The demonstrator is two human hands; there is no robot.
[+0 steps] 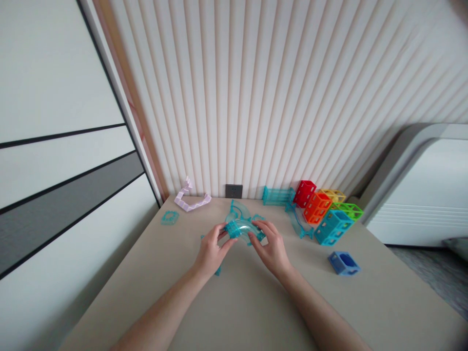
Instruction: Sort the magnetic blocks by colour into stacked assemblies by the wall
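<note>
A curved, clear teal tube piece [245, 226] is held between both hands above the middle of the table. My left hand [214, 248] grips its left end, where several teal square connector frames [233, 229] are stacked together. My right hand [271, 247] pinches the tube's right end between thumb and fingers. Just behind lies another curved teal tube piece [238, 209] on the tabletop. Beneath the left hand pokes out a small teal part [218, 271], mostly hidden by the fingers and wrist.
Table [234, 312] stands against a ribbed wall with a black socket [234, 191]. Lilac folding shape [193, 204] and flat teal frame [169, 218] lie left. Rightward are a straight teal tube [278, 196], orange block [317, 208], turquoise block [333, 227] and blue block [344, 263].
</note>
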